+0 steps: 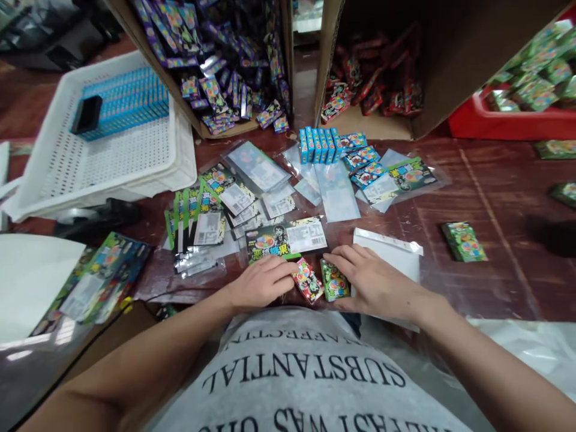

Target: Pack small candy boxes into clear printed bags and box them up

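Note:
At the table's front edge, my left hand (265, 281) is closed at the left side of a small red candy box (308, 282), fingertips and thumb on its edge. My right hand (375, 279) has thumb and fingers round a small green candy box (333, 282) just to its right. The two boxes lie tilted, with a narrow gap between them. Right above them is a clear bag with a black and green printed header card (267, 242) and a white barcode label. A white paper sheet (387, 255) lies partly under my right hand.
Bags with header cards (211, 204) are fanned out at the left. Blue boxes (320, 145) stand in a row at the back centre. Behind are cartons of purple boxes (220, 90) and red boxes (369, 84). A white basket (135, 162) and a red bin (504, 123) flank them.

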Motion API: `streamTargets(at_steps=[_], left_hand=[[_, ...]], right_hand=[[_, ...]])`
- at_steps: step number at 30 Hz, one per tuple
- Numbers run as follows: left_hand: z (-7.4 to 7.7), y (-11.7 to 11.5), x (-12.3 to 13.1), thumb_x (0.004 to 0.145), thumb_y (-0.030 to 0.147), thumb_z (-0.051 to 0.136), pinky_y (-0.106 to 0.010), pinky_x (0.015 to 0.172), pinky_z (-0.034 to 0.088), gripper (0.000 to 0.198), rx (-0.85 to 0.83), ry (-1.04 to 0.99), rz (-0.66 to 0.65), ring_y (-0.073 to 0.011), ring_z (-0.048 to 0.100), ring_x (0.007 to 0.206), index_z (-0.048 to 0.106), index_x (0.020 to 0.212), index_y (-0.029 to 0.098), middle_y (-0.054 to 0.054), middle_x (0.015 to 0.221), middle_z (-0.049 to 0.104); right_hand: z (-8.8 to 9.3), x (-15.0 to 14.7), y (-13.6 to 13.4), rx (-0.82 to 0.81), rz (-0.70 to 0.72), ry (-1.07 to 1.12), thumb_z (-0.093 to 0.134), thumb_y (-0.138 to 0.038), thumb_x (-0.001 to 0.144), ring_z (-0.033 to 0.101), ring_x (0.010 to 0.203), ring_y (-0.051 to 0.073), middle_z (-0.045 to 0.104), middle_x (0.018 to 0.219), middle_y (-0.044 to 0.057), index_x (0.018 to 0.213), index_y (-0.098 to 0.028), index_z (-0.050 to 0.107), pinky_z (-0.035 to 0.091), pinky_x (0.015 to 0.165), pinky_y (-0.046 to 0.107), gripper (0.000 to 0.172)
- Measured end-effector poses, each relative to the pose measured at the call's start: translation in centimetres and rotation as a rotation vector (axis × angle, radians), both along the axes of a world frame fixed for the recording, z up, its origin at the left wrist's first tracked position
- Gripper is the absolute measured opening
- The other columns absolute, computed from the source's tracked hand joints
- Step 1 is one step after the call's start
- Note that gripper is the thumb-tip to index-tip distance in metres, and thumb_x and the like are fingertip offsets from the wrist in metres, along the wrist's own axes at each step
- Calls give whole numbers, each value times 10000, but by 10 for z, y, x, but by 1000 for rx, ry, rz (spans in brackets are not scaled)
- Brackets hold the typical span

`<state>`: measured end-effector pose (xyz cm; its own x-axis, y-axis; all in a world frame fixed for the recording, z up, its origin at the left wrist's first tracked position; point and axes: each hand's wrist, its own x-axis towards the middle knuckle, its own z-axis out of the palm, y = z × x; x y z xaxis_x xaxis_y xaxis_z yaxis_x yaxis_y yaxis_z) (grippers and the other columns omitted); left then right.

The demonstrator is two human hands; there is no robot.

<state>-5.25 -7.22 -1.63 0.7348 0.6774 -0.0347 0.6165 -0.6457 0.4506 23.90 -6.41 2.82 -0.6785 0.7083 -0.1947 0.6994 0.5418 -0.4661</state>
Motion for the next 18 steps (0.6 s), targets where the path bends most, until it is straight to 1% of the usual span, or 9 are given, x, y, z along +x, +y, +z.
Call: streamTargets(at_steps=[3, 6, 7, 9, 11, 13, 15, 17, 18], left_hand=[[10, 0, -9, 935, 127, 468, -385, 993, 479, 220, 92, -55, -126, -210, 621, 1097, 668, 954, 216, -47, 1204, 714], [18, -2, -6, 899, 229, 587, -409, 983, 486, 66, 173, -185, -30, -225, 620, 1073, 638, 929, 199, -85, 1167, 698], [19, -2, -2, 889, 343, 648, -433, 995, 483, 168, 173, -202, 37, -242, 617, 1085, 634, 966, 195, -100, 1169, 687], [22, -3, 9, 792, 624, 726, -484, 1024, 465, 530, 138, -159, 103, -293, 600, 1145, 628, 1071, 184, -132, 1229, 658], [25, -3, 20, 720, 756, 716, -509, 1039, 449, 737, 108, -58, 44, -337, 561, 1232, 616, 1173, 183, -157, 1356, 608], [28, -2, 25, 803, 640, 714, -514, 1081, 409, 604, 119, 38, -103, -344, 484, 1350, 612, 1219, 213, -132, 1523, 503], [32, 2, 28, 877, 383, 686, -501, 1120, 364, 377, 142, 96, -239, -313, 430, 1419, 619, 1218, 237, -75, 1607, 423], [35, 5, 32, 877, 211, 629, -472, 1078, 397, 335, 139, 127, -301, -282, 520, 1337, 626, 1211, 237, -68, 1526, 525], [37, 6, 35, 886, 194, 610, -458, 1030, 432, 337, 130, 143, -283, -277, 577, 1257, 624, 1221, 230, -81, 1429, 602]], right_hand=[[-2, -5, -1, 28, 61, -25, 798, -446, 775, 556, 1182, 356, 601, 1293, 167, 1445, -113, 513, 499, 1011, 527, 801], [-2, -8, 1, 82, 121, -22, 788, -402, 774, 547, 1163, 355, 604, 1279, 163, 1427, -113, 524, 490, 996, 530, 761], [-2, -8, 2, 103, 138, -22, 787, -382, 767, 548, 1153, 354, 606, 1271, 164, 1413, -111, 534, 489, 988, 529, 744], [-2, -8, 6, 149, 147, -30, 793, -341, 735, 548, 1147, 360, 605, 1266, 170, 1376, -107, 556, 484, 979, 527, 723], [-3, -5, 9, 176, 136, -47, 799, -321, 704, 550, 1154, 368, 604, 1263, 172, 1336, -110, 577, 478, 982, 529, 703], [-2, 1, 10, 185, 122, -59, 794, -330, 705, 553, 1161, 367, 607, 1258, 167, 1317, -121, 580, 473, 991, 530, 682], [1, 9, 9, 202, 83, -67, 781, -361, 732, 548, 1180, 365, 603, 1277, 159, 1344, -139, 556, 469, 1003, 532, 688], [5, 17, 3, 243, -5, -76, 767, -411, 765, 537, 1197, 373, 589, 1310, 165, 1376, -144, 527, 466, 1006, 540, 708], [8, 19, -2, 263, -61, -80, 764, -439, 775, 536, 1194, 378, 587, 1316, 172, 1378, -138, 522, 467, 1004, 542, 716]])
